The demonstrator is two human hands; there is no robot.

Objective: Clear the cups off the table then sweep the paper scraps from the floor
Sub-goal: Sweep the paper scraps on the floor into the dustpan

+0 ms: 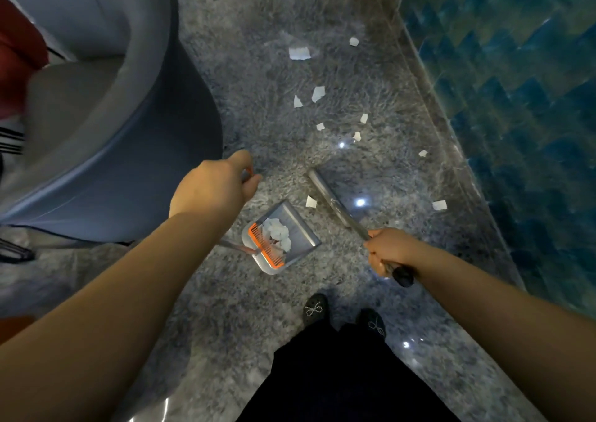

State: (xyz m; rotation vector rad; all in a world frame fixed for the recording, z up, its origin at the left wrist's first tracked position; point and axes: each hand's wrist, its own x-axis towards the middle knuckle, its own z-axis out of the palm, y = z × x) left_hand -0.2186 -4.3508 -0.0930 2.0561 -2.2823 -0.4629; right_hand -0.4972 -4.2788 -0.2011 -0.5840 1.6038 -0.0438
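Observation:
Several white paper scraps (pixel 300 53) lie scattered on the grey marble floor ahead of me. A grey dustpan (pixel 295 228) with an orange comb edge stands on the floor below my hands, with crumpled white scraps (pixel 276 232) inside it. My left hand (pixel 216 188) grips the top of the dustpan's long handle. My right hand (pixel 388 250) grips the broom handle (pixel 346 217) near its black end. The broom head (pixel 319 183) rests on the floor right of the dustpan, with one scrap (pixel 310 201) between them. No cups are in view.
A grey round armchair (pixel 96 115) fills the left side, close to my left hand. A blue patterned floor area (pixel 516 67) runs along the right behind a marble border. My two black shoes (pixel 316 308) stand just below the dustpan.

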